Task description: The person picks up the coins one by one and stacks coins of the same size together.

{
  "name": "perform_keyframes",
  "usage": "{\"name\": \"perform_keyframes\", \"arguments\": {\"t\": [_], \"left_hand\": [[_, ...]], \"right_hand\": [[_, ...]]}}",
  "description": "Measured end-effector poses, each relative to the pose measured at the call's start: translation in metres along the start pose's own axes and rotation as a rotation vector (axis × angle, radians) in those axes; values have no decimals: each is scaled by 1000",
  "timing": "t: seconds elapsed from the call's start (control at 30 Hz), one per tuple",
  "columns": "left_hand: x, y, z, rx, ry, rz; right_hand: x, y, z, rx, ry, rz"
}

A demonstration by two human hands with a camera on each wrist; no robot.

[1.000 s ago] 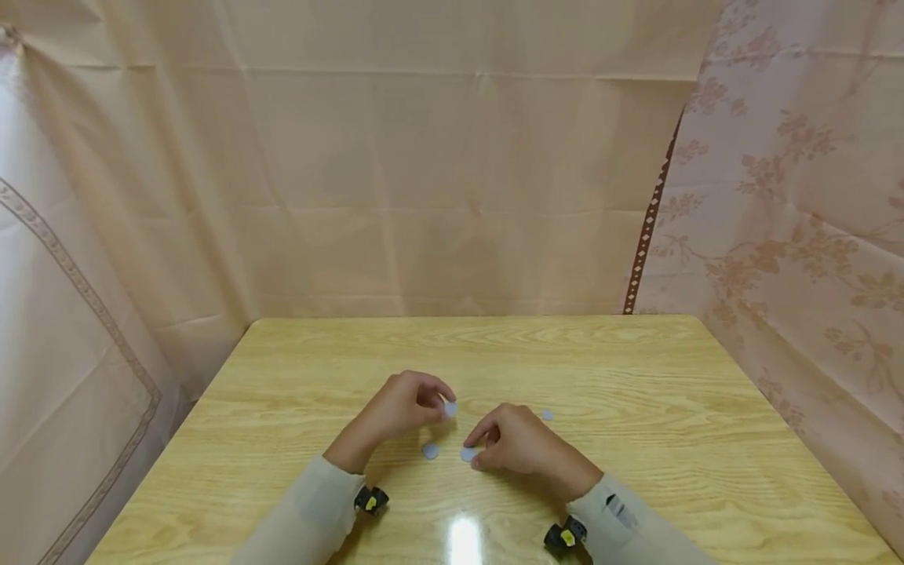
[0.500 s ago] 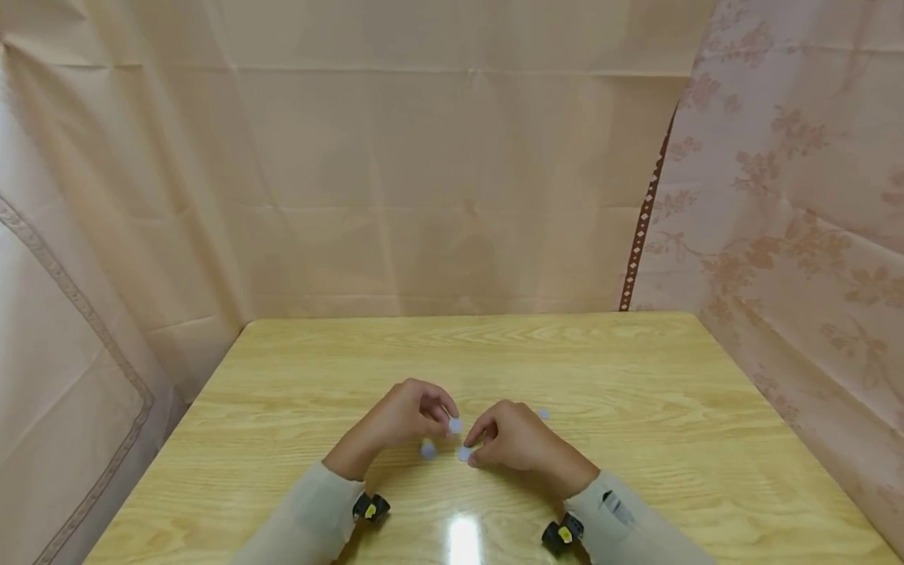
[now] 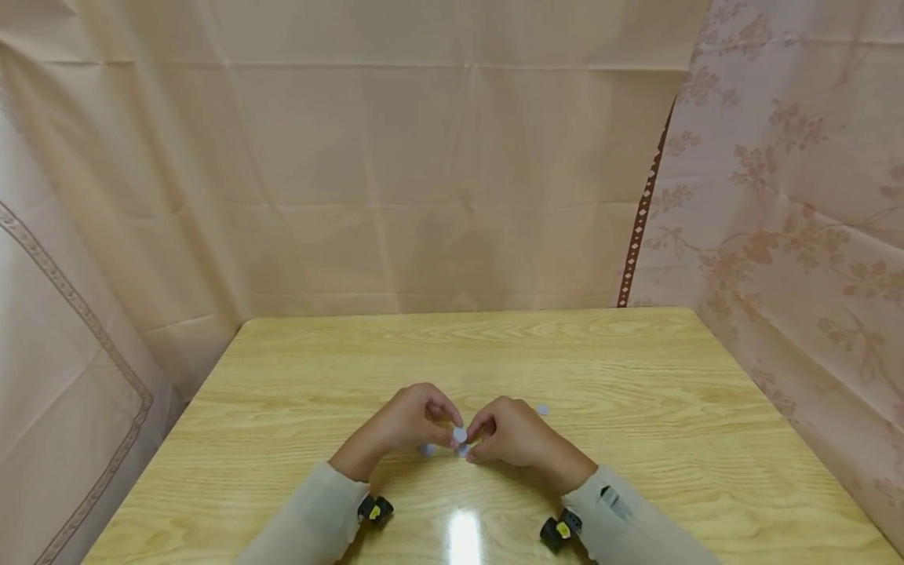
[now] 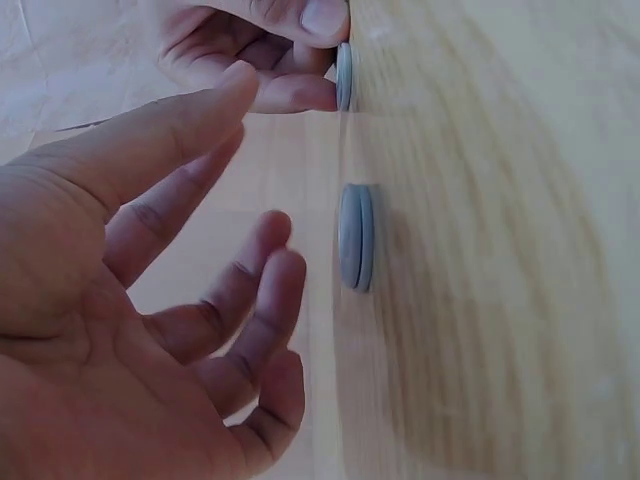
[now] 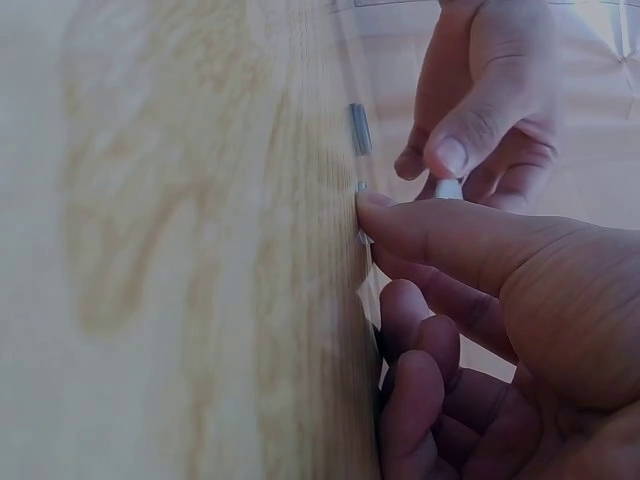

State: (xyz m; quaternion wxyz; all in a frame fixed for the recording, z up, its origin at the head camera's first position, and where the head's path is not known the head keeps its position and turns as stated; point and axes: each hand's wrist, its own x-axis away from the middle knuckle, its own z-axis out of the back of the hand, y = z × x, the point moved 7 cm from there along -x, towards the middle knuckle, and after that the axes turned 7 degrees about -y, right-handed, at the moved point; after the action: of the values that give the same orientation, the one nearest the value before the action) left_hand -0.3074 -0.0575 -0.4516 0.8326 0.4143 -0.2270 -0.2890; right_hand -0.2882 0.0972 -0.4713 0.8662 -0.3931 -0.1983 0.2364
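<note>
Over wood-grain table (image 3: 318, 353), with thumb and fingers of left hand (image 3: 415, 417) slightly parted around raised pale disc (image 3: 460, 434) and those of right hand (image 3: 514, 435) similarly pinching lower disc (image 3: 463, 452), seemingly for steadiness, now closer together than half a second ago, near two-disc stack (image 4: 356, 238).

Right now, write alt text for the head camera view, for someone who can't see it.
A person's left hand pinches a small pale disc close to a second disc pinched by the right hand, over a wood-grain table. A third disc lies beyond the right hand, and a blurred pale shape shows by the left; beige cloth hangs behind.
</note>
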Motion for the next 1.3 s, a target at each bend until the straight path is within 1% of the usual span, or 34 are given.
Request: {"name": "perform_keyframes", "arguments": {"t": [0.2, 0.33, 0.57, 0.77, 0.87, 1.03, 1.17, 1.3], "left_hand": [[2, -2, -6, -42, -15, 44], [3, -3, -7, -71, -8, 72], [4, -2, -6, -143, 12, 128], [4, 0, -6, -194, 26, 123], [4, -1, -7, -198, 27, 132], [3, -2, -7, -232, 43, 145], [3, -2, -7, -260, 56, 154], [3, 0, -6, -267, 60, 167]], "right_hand": [[0, 1, -1, -14, 2, -3], [1, 1, -1, -16, 2, -9], [1, -2, 2, 2, -3, -10], [1, -3, 0, -2, -13, -2], [1, -2, 0, -6, -10, -5], [0, -2, 0, -8, -4, -7], [0, -2, 1, -2, 1, -8], [0, -2, 1, 3, -2, -8]]}}
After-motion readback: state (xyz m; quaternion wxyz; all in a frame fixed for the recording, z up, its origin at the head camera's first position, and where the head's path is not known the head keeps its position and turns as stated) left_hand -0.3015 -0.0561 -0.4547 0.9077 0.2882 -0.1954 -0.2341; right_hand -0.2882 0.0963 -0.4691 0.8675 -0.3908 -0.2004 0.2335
